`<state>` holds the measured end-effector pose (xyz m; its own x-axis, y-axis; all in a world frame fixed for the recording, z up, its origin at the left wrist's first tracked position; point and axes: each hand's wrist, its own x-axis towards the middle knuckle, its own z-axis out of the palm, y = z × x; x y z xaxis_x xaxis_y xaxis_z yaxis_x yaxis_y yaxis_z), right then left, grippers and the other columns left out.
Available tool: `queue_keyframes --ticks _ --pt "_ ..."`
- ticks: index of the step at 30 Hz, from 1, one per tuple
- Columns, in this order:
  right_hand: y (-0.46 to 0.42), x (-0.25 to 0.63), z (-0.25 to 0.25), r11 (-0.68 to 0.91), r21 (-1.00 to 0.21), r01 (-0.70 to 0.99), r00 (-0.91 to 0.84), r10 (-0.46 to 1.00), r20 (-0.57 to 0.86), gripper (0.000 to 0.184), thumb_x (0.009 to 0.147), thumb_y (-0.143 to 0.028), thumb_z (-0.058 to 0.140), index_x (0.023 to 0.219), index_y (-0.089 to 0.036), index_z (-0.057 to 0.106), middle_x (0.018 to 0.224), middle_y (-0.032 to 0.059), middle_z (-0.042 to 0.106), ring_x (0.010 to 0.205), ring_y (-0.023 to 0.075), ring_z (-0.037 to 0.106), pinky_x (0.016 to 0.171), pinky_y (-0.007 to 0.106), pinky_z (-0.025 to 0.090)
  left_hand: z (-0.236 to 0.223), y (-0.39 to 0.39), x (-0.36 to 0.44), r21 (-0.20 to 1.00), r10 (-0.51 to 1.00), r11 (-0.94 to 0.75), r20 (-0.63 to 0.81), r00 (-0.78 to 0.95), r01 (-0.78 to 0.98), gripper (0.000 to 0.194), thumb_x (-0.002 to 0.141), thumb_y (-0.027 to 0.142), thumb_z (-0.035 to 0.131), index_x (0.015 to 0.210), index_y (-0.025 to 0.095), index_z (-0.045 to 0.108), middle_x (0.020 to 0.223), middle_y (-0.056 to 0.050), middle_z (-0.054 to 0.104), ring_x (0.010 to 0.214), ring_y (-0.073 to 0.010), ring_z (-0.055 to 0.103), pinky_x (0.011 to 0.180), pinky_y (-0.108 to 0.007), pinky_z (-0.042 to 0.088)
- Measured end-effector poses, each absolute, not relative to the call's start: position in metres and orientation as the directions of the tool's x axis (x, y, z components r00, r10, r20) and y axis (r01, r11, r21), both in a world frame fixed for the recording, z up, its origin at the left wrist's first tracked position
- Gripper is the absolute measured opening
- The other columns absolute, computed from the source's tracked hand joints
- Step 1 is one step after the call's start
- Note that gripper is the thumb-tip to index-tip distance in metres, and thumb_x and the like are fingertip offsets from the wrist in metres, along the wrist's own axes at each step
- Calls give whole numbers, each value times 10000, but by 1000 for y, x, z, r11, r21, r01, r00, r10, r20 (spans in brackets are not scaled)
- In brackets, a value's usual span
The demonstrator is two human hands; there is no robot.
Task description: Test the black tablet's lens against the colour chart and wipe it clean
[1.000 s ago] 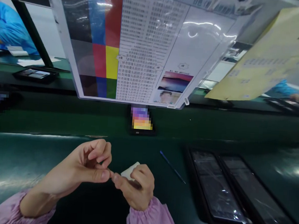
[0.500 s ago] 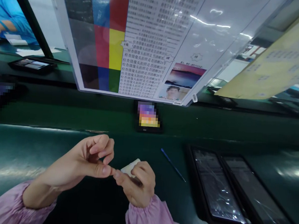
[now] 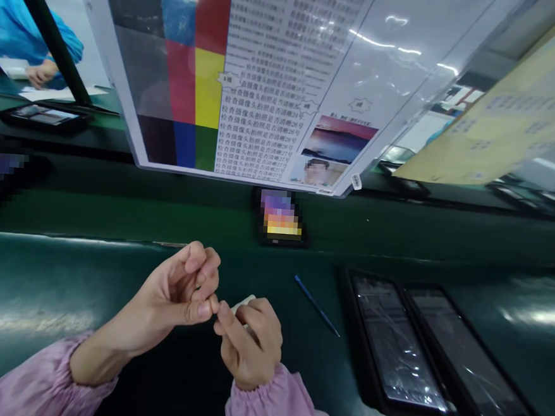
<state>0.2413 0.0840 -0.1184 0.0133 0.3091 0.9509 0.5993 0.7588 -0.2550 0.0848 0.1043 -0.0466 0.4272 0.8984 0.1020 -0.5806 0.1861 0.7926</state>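
Pink sleeves framed both hands over the dark green bench point(image 3: 38, 293). The right hand point(image 3: 249, 342) was curled shut around a small white piece point(image 3: 242, 305), only its top edge showing above the knuckles. The left hand point(image 3: 181, 296) pinched thumb to forefinger right at the right hand's fingertips; whether it held anything could not be told. A blue pen point(image 3: 317, 306) lay just right, two dark trays point(image 3: 433, 352) beyond it. Bare bench lay open to the left.

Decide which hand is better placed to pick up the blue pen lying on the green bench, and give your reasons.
Probably the right hand: the blue pen lies on its side of the bench, closer than to the left hand. However, its fingers already hold a small white piece.
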Motion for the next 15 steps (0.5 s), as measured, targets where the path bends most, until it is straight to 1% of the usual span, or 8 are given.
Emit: queue_keyframes --ticks 4,7,10,13,15 --pt "84 241 -119 763 -284 581 27 330 944 284 1015 -113 631 1255 -225 735 714 -13 569 570 120 489 520 276 394 -48 107 84 783 896 203 93 433 -588 467 757 14 810 808 214 392 843 71 433 650 -16 455 653 -121 567" --pt "86 243 -119 761 -295 578 39 335 941 322 1011 -95 609 1270 -242 731 735 -6 574 578 121 500 524 271 410 -49 109 83 782 888 251 50 458 -571 474 733 8 828 796 204 401 854 71 434 642 -9 444 661 -129 575" --pt "87 245 -118 758 -294 582 39 335 941 318 1009 -92 611 1260 -243 734 743 -4 578 591 123 507 529 269 420 -48 110 79 800 876 280 13 482 -531 461 727 17 842 804 207 429 839 70 430 646 -17 441 651 -128 567" --pt "86 246 -115 759 -281 587 22 332 943 280 1021 -92 599 1209 -235 749 744 -8 574 592 117 485 522 265 403 -45 111 71 833 839 293 11 544 -469 388 717 99 865 872 232 535 854 55 448 669 -57 468 600 -177 582" --pt "86 246 -111 755 -264 600 9 324 946 235 1016 -100 618 1128 -237 771 748 -12 560 586 112 456 507 265 377 -43 113 65 854 786 314 12 618 -416 304 742 236 862 925 227 620 846 38 477 639 -71 483 561 -194 560"
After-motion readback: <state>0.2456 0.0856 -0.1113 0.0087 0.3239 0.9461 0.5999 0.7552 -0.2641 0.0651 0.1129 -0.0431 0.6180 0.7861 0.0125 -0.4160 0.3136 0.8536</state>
